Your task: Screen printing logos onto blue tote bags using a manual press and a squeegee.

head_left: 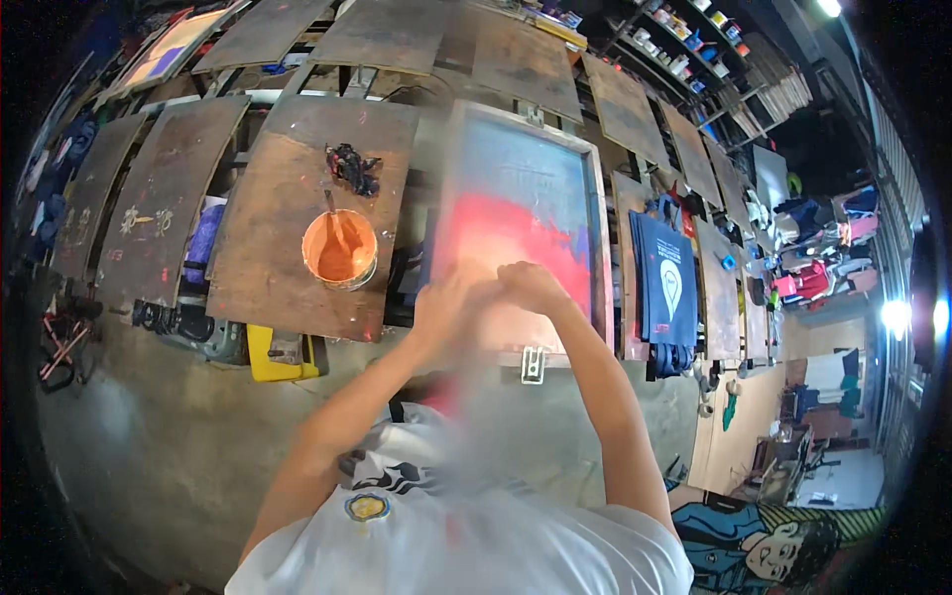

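Both hands are over a screen-printing frame [598, 213] whose mesh is smeared with red ink [516, 230] below a grey-blue upper part. My right hand [533, 286] is closed above the lower part of the mesh. Beside it, my left hand [448, 300] looks curled, though a blurry smudge in the picture covers its fingers. What the two hands grip, if anything, is hidden. A metal clip [533, 365] sits on the frame's near edge. Left of the frame, an open tub of orange ink [340, 260] with a stick [335, 220] in it stands on a brown board [268, 228].
A crumpled dark cloth [353, 170] lies behind the tub. Rows of flat boards [526, 64] stretch left, right and behind. Dark blue printed fabric [666, 283] covers a board to the right. A yellow container [282, 352] is under the left board. Shelves with bottles [679, 64] stand far right.
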The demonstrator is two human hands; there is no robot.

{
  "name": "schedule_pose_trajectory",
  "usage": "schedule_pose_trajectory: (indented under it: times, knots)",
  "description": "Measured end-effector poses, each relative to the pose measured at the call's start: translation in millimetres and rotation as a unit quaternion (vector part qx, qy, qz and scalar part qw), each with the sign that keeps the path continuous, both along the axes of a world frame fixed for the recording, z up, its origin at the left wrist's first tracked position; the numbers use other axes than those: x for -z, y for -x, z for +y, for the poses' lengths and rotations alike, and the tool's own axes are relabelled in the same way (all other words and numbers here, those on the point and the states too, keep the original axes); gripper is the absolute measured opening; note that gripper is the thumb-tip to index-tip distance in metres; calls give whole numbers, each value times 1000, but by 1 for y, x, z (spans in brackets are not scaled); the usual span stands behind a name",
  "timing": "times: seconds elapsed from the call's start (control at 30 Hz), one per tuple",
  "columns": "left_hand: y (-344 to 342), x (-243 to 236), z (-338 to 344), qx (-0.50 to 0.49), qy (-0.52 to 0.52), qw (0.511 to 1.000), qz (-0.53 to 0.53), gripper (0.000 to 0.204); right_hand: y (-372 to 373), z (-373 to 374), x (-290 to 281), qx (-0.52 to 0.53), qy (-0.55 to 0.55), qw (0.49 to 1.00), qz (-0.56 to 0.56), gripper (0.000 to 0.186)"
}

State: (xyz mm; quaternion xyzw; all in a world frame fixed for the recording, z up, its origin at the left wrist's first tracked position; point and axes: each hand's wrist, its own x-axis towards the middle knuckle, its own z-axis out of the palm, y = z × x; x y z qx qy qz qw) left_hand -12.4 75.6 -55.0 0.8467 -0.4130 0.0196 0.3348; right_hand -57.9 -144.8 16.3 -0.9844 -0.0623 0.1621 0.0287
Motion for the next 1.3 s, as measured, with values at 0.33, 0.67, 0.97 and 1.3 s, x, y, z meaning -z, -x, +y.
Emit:
schedule_pose_trajectory:
  times: [0.33, 0.67, 0.97, 1.3]
  knots:
    - [-55, -16, -18, 160, -73, 984, 16, 40, 31, 2, -5, 104, -58, 992, -50, 34]
    - [5, -18, 11, 179, -95, 977, 70, 44, 64, 14, -2, 85, -33, 995, 42, 31]
    - [20, -20, 19, 37, -84, 992, 91, 41, 32, 5, 16, -15, -46, 997, -53, 31]
    - [-35, -23, -16, 263, -95, 960, -1, 42, 90, 39, -14, 219, -51, 974, -24, 28]
